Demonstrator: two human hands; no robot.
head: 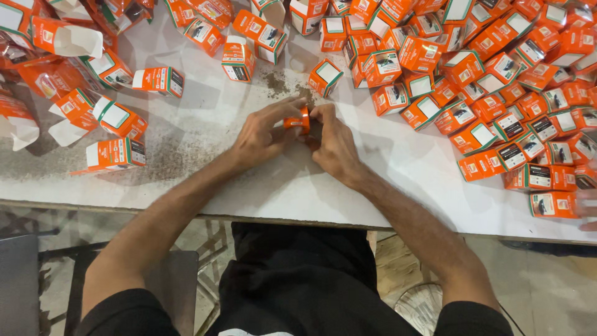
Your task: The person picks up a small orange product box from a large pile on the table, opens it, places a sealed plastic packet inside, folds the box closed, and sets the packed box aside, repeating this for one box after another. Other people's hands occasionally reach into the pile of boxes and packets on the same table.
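Left hand (258, 134) and right hand (333, 143) meet at table centre, both pinching one small orange cardboard box (298, 119) just above the white worn tabletop (205, 118). Big heap of closed orange boxes (497, 93) piled at right, well apart from the hands. Flattened and half-open orange cartons (74, 81) scattered at left. Another person's fingertips (587, 208) touch the heap at far right edge.

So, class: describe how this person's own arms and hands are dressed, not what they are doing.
Both forearms are bare. The left hand and right hand wear no gloves, rings or watch that can be seen. Short black sleeves cover only the upper arms.
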